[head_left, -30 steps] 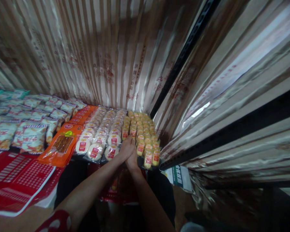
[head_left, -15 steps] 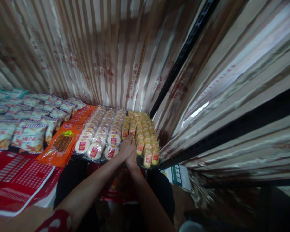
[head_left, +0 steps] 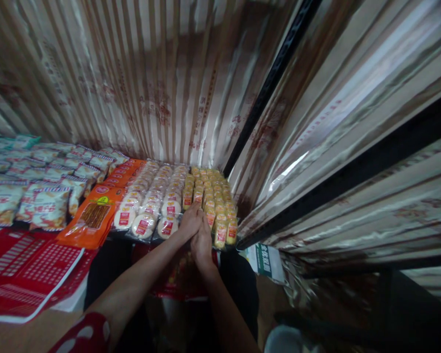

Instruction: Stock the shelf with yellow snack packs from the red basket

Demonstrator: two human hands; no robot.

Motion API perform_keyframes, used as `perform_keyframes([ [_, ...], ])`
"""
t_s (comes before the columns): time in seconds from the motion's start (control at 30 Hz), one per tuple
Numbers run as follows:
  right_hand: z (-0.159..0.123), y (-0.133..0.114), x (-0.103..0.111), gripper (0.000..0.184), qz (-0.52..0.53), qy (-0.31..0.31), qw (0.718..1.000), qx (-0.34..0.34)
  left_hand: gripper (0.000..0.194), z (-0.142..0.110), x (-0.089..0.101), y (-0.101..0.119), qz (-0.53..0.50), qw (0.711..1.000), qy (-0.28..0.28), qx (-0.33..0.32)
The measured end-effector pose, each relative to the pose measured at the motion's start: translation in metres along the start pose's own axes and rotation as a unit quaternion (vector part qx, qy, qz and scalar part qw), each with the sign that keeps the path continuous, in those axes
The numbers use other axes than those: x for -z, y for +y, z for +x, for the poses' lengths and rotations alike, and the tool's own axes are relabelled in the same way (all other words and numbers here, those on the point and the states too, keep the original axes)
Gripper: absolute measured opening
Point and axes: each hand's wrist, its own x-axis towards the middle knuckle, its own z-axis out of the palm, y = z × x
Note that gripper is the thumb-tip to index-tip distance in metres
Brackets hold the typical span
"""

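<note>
Evidently the two hands work close against each other: we see the left hand (head_left: pixel 191 223) reaching forward and the right hand (head_left: pixel 202 245) just beside it, nearer the body. As far as we can make out, the fingers of each lie together rather than spread; whether any pinch a wrapper, we cannot tell.

Right at the left fingertips, and on beyond them and to their right, are the yellow snack packs (head_left: pixel 220 233), in columns running away from the fingers. We take the narrow setting of the hands as a way to reach one column without knocking its neighbours. Left of the fingers, the round white packs (head_left: pixel 144 226) lean one behind another, labels forward, probably so that each row reads from the front. Farther left, the orange packets (head_left: pixel 93 213) overlap flat, perhaps because they are too limp to stand, and past them come the white bags (head_left: pixel 49 206).

Our view has gaps. The hands cover the near end of the columns they reach, and the small print beyond the fingertips blurs. Below the fingers, the red packaging (head_left: pixel 180 274) between the forearms sinks into shadow. Far left of the fingers, the teal bags (head_left: pixel 24 141) run out of frame.
</note>
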Motion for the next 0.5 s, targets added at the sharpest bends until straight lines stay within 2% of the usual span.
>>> perform_keyframes([
  [0.07,-0.01,-0.002,0.007,0.05,-0.027,0.029,0.999,-0.012,0.033,-0.004,-0.002,-0.001,0.037,0.999,-0.013,-0.003],
  [0.17,-0.018,-0.003,0.012,0.051,-0.043,0.036,0.998,-0.03,0.035,-0.014,-0.008,-0.003,0.072,0.997,-0.02,0.0],
  [0.37,-0.015,-0.001,0.011,0.054,-0.029,0.01,0.998,-0.047,0.031,-0.026,-0.017,-0.008,-0.014,0.999,-0.04,0.012],
  [0.5,-0.013,0.002,0.01,0.052,-0.028,0.016,0.998,-0.05,0.028,-0.026,-0.015,-0.011,-0.009,0.999,-0.033,0.024],
])
